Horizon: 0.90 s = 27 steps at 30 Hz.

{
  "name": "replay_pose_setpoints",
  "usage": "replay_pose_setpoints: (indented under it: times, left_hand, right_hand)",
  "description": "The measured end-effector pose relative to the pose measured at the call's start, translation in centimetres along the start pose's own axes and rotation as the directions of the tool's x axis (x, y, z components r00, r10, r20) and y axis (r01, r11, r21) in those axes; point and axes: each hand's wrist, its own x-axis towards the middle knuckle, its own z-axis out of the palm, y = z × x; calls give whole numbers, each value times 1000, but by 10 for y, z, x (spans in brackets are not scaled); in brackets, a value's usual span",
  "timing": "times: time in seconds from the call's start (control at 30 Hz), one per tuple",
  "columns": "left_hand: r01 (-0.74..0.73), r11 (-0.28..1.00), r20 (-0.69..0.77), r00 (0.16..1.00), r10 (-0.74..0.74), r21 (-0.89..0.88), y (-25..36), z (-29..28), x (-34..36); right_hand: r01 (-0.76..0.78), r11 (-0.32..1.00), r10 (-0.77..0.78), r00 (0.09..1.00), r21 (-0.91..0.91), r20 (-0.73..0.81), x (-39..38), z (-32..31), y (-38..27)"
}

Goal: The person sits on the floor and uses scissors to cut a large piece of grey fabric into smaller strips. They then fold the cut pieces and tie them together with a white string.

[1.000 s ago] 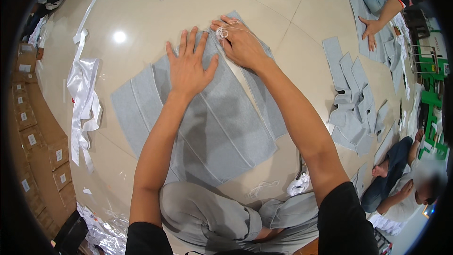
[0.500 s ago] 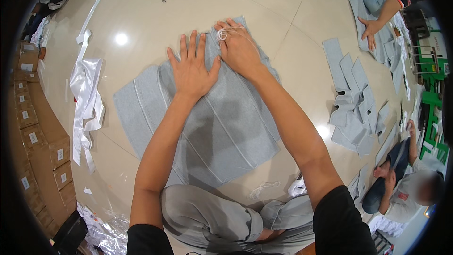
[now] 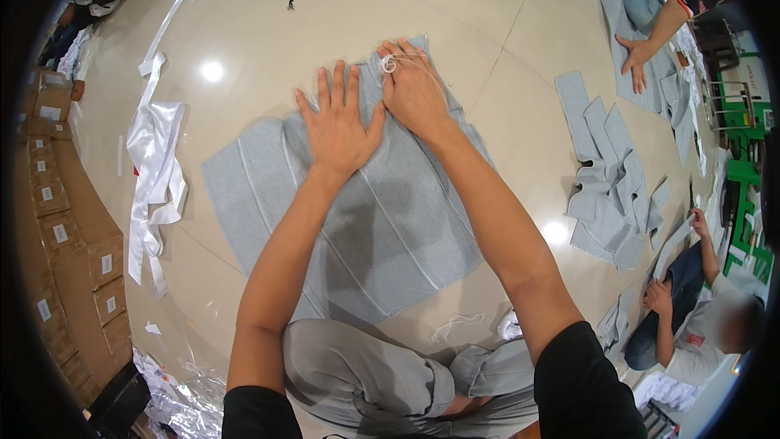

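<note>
One grey cloth lies part-hidden under the left hand, grip released, and the right hand, white thread looping it, grip impossible to tell.

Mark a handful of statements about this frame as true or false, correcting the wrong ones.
1. The left hand lies flat with its fingers spread on the large gray fabric. True.
2. The right hand is lifted clear of that fabric. False: it rests on it, near the far edge.
3. White thread loops over the right hand's fingers. True.
4. The shiny white fabric lies to the right of the large gray fabric. False: it lies to the left.
5. Cardboard boxes stand along the picture's left side. True.
</note>
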Motion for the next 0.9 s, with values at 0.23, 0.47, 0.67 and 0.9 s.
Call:
replay_pose_setpoints:
  times: [0.23,0.47,0.67,0.9]
  left_hand:
    - [-19,1000,13,1000,19,-17,-4,-2,0]
    - [-62,998,31,998,63,-13,-9,-4,0]
    - [-88,996,40,995,88,-6,-12,-4,0]
    - [-136,991,49,990,136,-3,-18,-5,0]
  right_hand:
    - [69,996,-72,996,57,58,3,-4,16]
    - [118,985,-135,980,123,144,5,-13,28]
    - [148,979,-171,971,141,166,7,-19,31]
    - [164,974,-193,962,158,190,9,-24,32]
